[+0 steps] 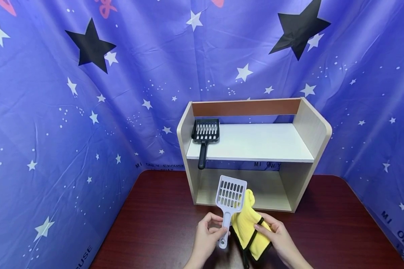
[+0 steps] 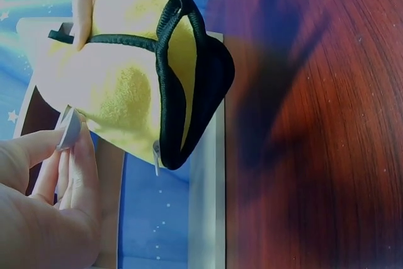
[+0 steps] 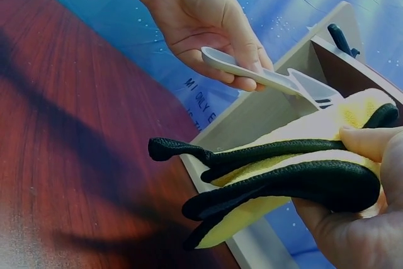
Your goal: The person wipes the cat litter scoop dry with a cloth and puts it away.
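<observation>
My left hand (image 1: pixel 206 236) pinches the handle of a pale grey slotted litter scoop (image 1: pixel 226 217), its blade pointing up and away. My right hand (image 1: pixel 280 239) grips a folded yellow cloth (image 1: pixel 247 222) with black edging and a black hanging loop, between thumb and fingers. In the head view the scoop's blade overlaps part of the cloth. Both things are held above the table in front of the shelf. From the left wrist, the scoop's handle end (image 2: pixel 71 131) shows between thumb and fingers; the right wrist view shows the cloth's folded layers (image 3: pixel 283 181).
A two-level wooden shelf (image 1: pixel 256 144) stands at the back of the dark red table (image 1: pixel 148 224). On its upper board, at the left, lies a black slotted scoop (image 1: pixel 203 153) with its handle over the front edge. Blue starred curtains (image 1: pixel 138 74) surround the table.
</observation>
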Demonstrator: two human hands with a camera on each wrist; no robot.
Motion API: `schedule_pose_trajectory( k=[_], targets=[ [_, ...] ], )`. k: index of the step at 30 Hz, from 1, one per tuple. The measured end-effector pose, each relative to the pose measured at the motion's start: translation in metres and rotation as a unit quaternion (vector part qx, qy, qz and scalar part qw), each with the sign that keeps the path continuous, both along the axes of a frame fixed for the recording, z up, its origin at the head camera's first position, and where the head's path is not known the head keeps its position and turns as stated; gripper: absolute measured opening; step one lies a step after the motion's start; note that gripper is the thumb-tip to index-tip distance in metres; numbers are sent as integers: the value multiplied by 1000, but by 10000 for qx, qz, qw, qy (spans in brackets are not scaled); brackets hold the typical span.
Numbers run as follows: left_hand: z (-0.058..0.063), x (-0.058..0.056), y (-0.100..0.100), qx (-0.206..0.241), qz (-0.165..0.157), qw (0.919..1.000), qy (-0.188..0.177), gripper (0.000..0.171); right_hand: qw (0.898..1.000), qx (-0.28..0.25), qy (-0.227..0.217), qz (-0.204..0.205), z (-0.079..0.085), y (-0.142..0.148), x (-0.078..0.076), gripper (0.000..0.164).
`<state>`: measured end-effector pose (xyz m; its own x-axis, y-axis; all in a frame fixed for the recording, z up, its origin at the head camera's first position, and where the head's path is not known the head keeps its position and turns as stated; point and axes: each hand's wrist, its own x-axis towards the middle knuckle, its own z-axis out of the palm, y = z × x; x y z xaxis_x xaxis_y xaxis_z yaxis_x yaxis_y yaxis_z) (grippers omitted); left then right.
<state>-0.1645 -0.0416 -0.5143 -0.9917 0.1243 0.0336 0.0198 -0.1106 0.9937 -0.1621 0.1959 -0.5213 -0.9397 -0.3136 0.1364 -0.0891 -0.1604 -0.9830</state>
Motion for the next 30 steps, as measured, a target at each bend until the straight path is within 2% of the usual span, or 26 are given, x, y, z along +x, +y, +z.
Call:
schedule_pose_trajectory(
  k=[12, 19, 30],
  targets=[
    [-2, 0, 3, 13, 171, 9999, -18, 27, 9999, -81, 67, 62, -3, -7, 2, 42],
    [-1, 1, 5, 4, 281, 9996, -91, 27, 9998, -116, 142, -75, -6, -15, 4, 42],
    [-2, 1, 9, -94, 409, 9991, 32, 26, 9996, -191, 199, -99, -10, -28, 5, 42]
  ],
)
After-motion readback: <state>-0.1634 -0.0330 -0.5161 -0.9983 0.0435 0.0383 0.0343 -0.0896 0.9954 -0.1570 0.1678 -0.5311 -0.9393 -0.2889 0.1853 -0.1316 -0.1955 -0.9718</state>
